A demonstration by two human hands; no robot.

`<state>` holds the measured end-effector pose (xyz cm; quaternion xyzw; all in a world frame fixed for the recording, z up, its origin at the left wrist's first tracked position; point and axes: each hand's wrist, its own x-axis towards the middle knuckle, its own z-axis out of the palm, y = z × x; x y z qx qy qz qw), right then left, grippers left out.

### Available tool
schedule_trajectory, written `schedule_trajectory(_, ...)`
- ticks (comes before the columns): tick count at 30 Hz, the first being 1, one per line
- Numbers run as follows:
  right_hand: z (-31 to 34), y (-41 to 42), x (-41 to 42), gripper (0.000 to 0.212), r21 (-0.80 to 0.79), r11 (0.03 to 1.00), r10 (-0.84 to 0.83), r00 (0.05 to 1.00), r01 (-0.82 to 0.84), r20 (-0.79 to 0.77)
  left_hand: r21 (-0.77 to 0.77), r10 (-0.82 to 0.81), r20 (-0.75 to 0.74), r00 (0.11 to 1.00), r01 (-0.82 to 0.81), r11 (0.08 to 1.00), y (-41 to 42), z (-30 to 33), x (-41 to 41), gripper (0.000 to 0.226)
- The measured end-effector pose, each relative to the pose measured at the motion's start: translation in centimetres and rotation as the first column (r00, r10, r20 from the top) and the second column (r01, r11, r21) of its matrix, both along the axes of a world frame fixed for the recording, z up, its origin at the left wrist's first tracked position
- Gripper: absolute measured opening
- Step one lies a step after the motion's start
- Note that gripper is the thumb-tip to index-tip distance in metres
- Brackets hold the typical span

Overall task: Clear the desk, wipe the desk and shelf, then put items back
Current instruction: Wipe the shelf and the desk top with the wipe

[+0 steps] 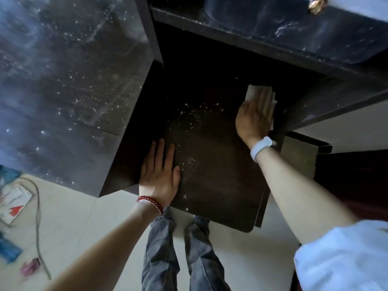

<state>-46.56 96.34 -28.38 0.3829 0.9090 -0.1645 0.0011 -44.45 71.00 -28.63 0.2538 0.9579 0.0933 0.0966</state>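
You are in the wiping step. Your right hand point(255, 116), fingers flat, presses a folded white cloth point(260, 94) onto the dark pull-out shelf point(220, 185) at centre right of the frame, close against the side panel. Your left hand point(160, 175) lies flat and empty at the shelf's left edge, bracing it. Pale crumbs point(195, 114) lie scattered mid-shelf; the next stroke should probably sweep leftward across them. The dusty worktop point(67, 80) fills the upper left. A cable point(37, 217) and papers point(13, 206) lie on the floor, lower left.
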Motion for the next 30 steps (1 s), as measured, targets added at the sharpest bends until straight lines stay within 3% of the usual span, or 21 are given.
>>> schedule_trajectory(1,0.2,-0.3,-1.4,0.054,-0.034,0.995,-0.094,0.995,0.094,0.013,-0.005,-0.002,-0.009,1.000,0.002,1.000,0.0,-0.1,0.0,0.055)
schedule_trajectory(2,0.4,-1.1,-2.3,0.055,-0.037,0.997,-0.071,0.997,0.071,0.018,-0.007,-0.004,-0.018,1.000,0.004,1.000,0.0,-0.1,0.0,0.055)
schedule_trajectory(4,0.4,-4.1,-2.8,0.058,0.027,0.946,0.322,0.947,-0.322,-0.014,-0.003,-0.003,-0.029,1.000,0.003,1.000,0.0,-0.1,0.0,0.054)
schedule_trajectory(6,0.5,-6.0,-1.8,0.058,0.049,0.682,0.731,0.682,-0.730,-0.003,0.011,-0.003,-0.035,0.999,0.003,1.000,0.1,0.0,0.0,0.054)
schedule_trajectory(7,0.5,-5.5,-1.4,0.057,0.033,0.589,0.808,0.589,-0.808,0.009,0.014,-0.004,-0.037,0.999,0.004,1.000,0.0,0.1,0.0,0.054)
schedule_trajectory(8,0.5,-4.4,-1.3,0.057,0.029,0.580,0.814,0.580,-0.814,0.009,0.013,-0.002,-0.039,0.999,0.003,1.000,0.0,0.1,0.0,0.054)
schedule_trajectory(9,0.4,-3.1,-1.2,0.059,0.044,0.656,0.754,0.657,-0.753,0.006,0.008,0.000,-0.042,0.999,0.000,1.000,0.0,0.2,0.0,0.054)
schedule_trajectory(11,-0.1,-0.1,-1.2,0.062,0.121,0.897,0.430,0.903,-0.426,-0.004,-0.003,-0.002,-0.043,0.999,0.002,1.000,0.1,0.2,0.0,0.054)
schedule_trajectory(12,-0.2,1.2,-1.5,0.062,0.141,0.966,0.215,0.976,-0.215,0.014,-0.005,-0.003,-0.043,0.999,0.002,1.000,0.1,0.2,0.0,0.054)
schedule_trajectory(14,-0.3,1.6,-2.8,0.066,0.142,0.989,-0.049,0.998,0.044,0.035,-0.009,0.001,-0.048,0.999,-0.001,1.000,0.1,0.1,0.1,0.054)
schedule_trajectory(15,-0.2,0.6,-3.6,0.068,0.125,0.992,-0.026,0.999,0.023,0.025,-0.012,0.003,-0.050,0.999,-0.004,1.000,0.2,0.0,0.1,0.054)
schedule_trajectory(17,-0.3,-2.3,-4.7,0.064,0.104,0.957,0.273,0.961,-0.269,-0.028,-0.012,0.005,-0.056,0.998,-0.006,1.000,0.2,0.0,0.1,0.054)
schedule_trajectory(19,-0.4,-4.3,-4.4,0.058,0.100,0.787,0.614,0.789,-0.609,-0.027,-0.008,0.007,-0.057,0.998,-0.008,1.000,0.2,0.0,0.1,0.054)
schedule_trajectory(20,-0.3,-4.1,-4.1,0.056,0.098,0.706,0.706,0.708,-0.701,-0.025,-0.005,0.009,-0.054,0.998,-0.009,1.000,0.2,0.0,0.1,0.054)
schedule_trajectory(21,-0.2,-2.8,-4.0,0.056,0.101,0.677,0.735,0.678,-0.729,-0.033,-0.005,0.010,-0.051,0.999,-0.010,1.000,0.1,0.1,0.1,0.054)
schedule_trajectory(22,-0.2,-1.3,-3.8,0.057,0.110,0.713,0.700,0.712,-0.693,-0.049,-0.006,0.010,-0.049,0.999,-0.010,1.000,0.1,0.1,0.1,0.054)
schedule_trajectory(25,-0.2,2.5,-3.0,0.060,0.103,0.959,0.271,0.961,-0.264,-0.061,-0.004,0.007,-0.043,0.999,-0.007,1.000,0.2,-0.1,0.1,0.054)
schedule_trajectory(27,0.1,0.9,-4.0,0.061,0.054,0.993,0.109,0.993,-0.106,-0.052,-0.002,0.014,-0.042,0.999,-0.014,1.000,0.2,-0.1,0.1,0.054)
schedule_trajectory(29,0.5,-2.9,-5.6,0.063,-0.016,0.941,0.335,0.939,-0.337,-0.080,0.001,0.017,-0.043,0.999,-0.017,1.000,0.2,0.0,0.1,0.053)
schedule_trajectory(30,0.4,-4.8,-6.1,0.064,-0.014,0.863,0.502,0.860,-0.505,-0.095,0.004,0.019,-0.044,0.999,-0.018,1.000,0.1,0.0,0.1,0.053)
